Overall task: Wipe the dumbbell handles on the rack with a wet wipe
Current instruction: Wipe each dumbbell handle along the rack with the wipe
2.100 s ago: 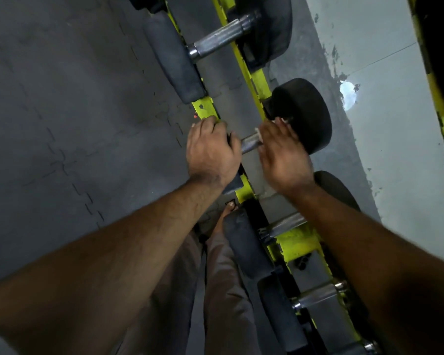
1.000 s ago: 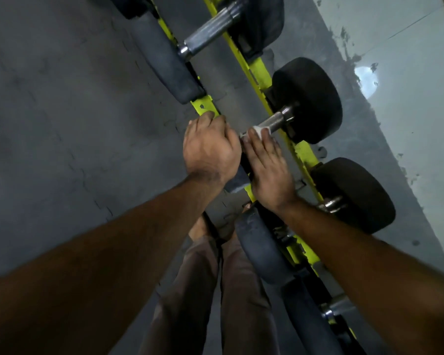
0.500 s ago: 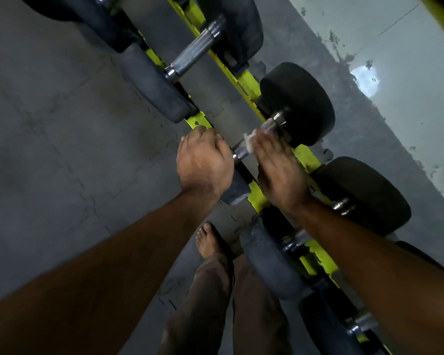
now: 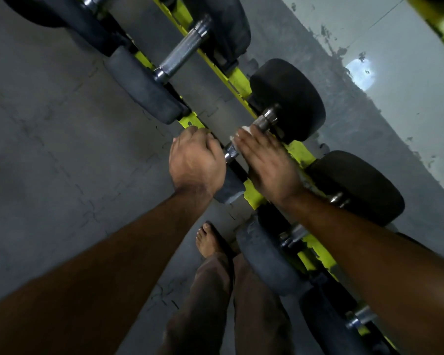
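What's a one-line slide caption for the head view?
Right hand wipes a racked dumbbell's handle with a white wet wipe while the left hand grips its near end.

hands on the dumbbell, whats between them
In the head view, a short bare stretch of knurled handle shows between the left hand and right hand.

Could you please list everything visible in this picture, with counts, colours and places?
Black rubber-ended dumbbells with steel handles: at least five, on the rack, running top left to bottom right.
Yellow-green metal rack rails: two, under the dumbbells.
White wet wipe: one, on the middle dumbbell's handle under the right hand.
Grey floor mat: left.
Pale grey wall: right.
Left hand: grips the middle dumbbell's near end.
Right hand: holds the wipe on the handle.
Bare foot: one, bottom centre.
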The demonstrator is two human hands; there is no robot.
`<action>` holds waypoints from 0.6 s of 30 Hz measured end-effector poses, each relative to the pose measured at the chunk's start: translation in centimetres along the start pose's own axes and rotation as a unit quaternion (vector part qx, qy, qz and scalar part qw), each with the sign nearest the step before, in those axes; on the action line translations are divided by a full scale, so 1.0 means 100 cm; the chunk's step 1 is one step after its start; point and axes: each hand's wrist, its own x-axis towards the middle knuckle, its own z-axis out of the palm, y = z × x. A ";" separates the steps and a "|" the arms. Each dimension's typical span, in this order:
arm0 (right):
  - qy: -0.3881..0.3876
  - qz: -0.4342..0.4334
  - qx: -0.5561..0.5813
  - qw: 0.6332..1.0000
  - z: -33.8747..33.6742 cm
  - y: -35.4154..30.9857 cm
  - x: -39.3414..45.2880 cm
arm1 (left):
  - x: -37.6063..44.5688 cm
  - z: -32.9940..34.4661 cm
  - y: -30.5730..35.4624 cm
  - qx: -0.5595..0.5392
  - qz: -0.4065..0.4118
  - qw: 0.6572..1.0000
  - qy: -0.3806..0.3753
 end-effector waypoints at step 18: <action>0.178 0.496 0.421 0.739 -0.044 -0.041 0.033 | -0.001 -0.003 -0.001 0.021 0.003 1.000 -0.011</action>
